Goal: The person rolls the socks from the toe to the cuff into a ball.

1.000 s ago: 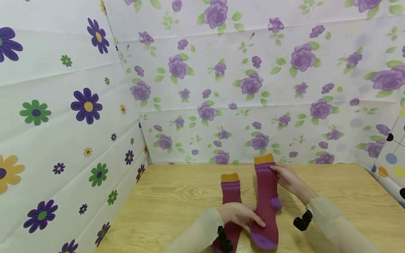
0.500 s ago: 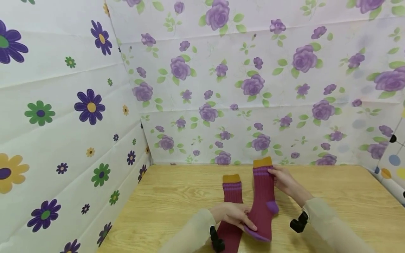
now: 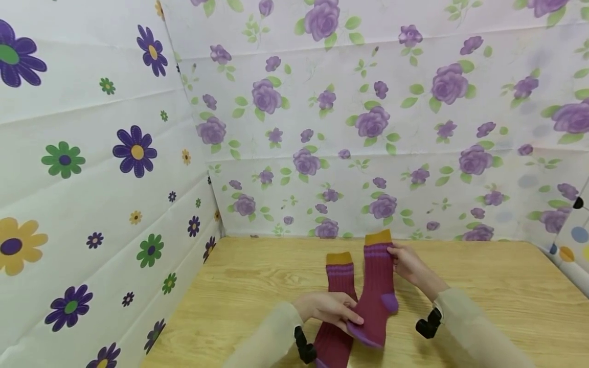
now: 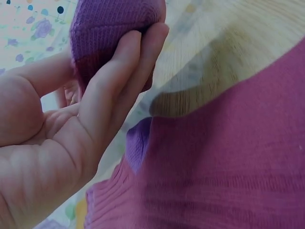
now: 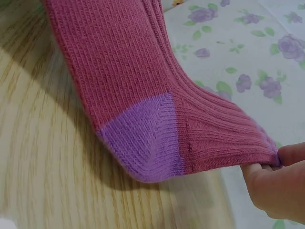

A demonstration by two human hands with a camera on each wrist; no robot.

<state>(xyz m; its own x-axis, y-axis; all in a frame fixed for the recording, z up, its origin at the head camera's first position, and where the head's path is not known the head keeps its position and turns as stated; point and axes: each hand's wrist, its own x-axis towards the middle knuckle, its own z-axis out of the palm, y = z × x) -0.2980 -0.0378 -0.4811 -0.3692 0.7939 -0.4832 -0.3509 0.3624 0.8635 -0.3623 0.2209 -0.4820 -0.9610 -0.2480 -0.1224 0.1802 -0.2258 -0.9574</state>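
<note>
Two maroon socks with mustard cuffs and purple heels and toes are on the wooden table. One sock (image 3: 339,286) lies flat, cuff pointing away from me. Both hands hold the second sock (image 3: 375,291) slightly above the table, partly over the flat one. My left hand (image 3: 349,319) pinches its purple toe (image 4: 114,33) between thumb and fingers. My right hand (image 3: 393,253) pinches the ribbed leg near the cuff, its fingers (image 5: 276,186) at the sock's edge. The purple heel (image 5: 143,143) hangs just over the wood. The flat sock (image 4: 228,167) lies under my left hand.
The wooden table (image 3: 483,286) is boxed in by flower-patterned walls on the left (image 3: 115,204) and at the back (image 3: 368,153). Black wrist camera mounts (image 3: 428,324) sit on both sleeves.
The held sock has come off the table and shifted left, so it now overlaps the flat sock. Both hands moved left with it and kept their grip.
</note>
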